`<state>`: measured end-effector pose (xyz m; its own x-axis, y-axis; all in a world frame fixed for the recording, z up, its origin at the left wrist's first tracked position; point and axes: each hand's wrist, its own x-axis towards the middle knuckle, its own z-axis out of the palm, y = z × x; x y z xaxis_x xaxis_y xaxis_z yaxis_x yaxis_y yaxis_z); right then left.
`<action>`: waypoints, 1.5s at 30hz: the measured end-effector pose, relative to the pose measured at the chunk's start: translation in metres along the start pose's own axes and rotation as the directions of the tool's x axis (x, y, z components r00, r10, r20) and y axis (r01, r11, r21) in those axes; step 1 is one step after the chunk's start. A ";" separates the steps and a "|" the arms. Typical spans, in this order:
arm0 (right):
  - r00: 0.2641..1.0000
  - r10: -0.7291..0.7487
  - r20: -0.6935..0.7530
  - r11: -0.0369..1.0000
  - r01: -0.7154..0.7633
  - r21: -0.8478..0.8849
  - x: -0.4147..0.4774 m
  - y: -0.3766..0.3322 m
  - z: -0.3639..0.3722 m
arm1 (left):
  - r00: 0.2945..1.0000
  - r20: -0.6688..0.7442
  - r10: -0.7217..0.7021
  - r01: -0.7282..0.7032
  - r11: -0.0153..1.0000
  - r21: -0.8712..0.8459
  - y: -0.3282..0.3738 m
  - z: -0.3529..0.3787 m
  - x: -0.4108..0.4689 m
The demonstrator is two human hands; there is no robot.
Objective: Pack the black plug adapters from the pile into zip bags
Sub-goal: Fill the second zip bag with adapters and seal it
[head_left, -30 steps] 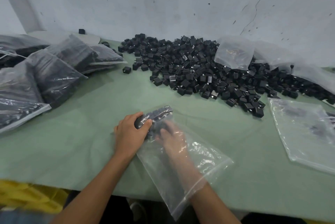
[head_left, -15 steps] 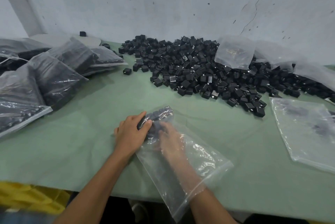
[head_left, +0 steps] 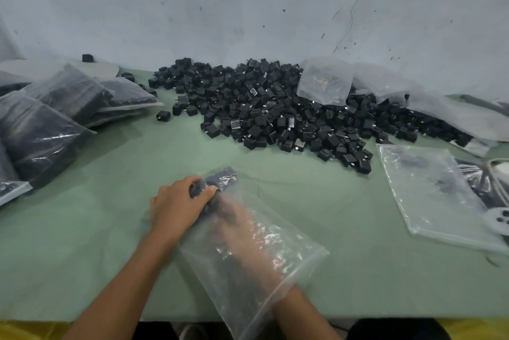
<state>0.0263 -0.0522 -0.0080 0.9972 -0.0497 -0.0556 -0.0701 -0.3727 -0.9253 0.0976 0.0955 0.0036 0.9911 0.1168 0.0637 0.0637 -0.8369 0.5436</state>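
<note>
On the green desk (head_left: 82, 243) we have a clear zip bag (head_left: 270, 262) lying slantwise, its open mouth towards us and its closed end pointing at the pile (head_left: 275, 114). A small clump of black plug adapters (head_left: 221, 177) sits in that far end. Our left hand (head_left: 176, 209) grips the bag there from outside, thumb and fingers curled round the plastic and the adapters within. Our right hand (head_left: 234, 225) is inside the bag past the wrist, reaching toward the clump. It is blurred behind the plastic, and we cannot tell whether its fingers hold anything. The pile of loose adapters spreads along the back of the desk against the wall (head_left: 248, 9), well apart from both hands. A crumpled clear bag (head_left: 325, 80) rests on the pile's right part. At the left lie several filled bags (head_left: 55, 111), packed dark with adapters and leaning on one another. At the right a flat clear bag (head_left: 429, 193) lies on the desk. Dark shapes show through it, and we cannot tell whether they are inside or beneath.
</note>
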 end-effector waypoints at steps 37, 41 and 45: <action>0.930 0.136 -0.341 0.752 -0.321 -0.575 0.117 0.072 -0.272 | 0.999 -0.054 -0.004 -0.001 0.996 -0.085 0.000 0.004 -0.004; 0.898 0.306 -0.317 0.951 -0.269 0.155 0.094 0.052 -0.258 | 0.999 -0.054 -0.007 0.003 0.997 -0.076 0.001 0.004 -0.004; 0.937 0.301 -0.180 0.858 -0.183 0.480 0.040 0.036 -0.247 | 0.999 -0.045 0.005 -0.008 0.998 -0.063 0.000 0.004 -0.002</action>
<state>0.0577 -0.2962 0.0489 0.9084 -0.3253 -0.2627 -0.2306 0.1343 -0.9637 0.0958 0.0934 0.0001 0.9851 0.1368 0.1044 0.0484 -0.8023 0.5949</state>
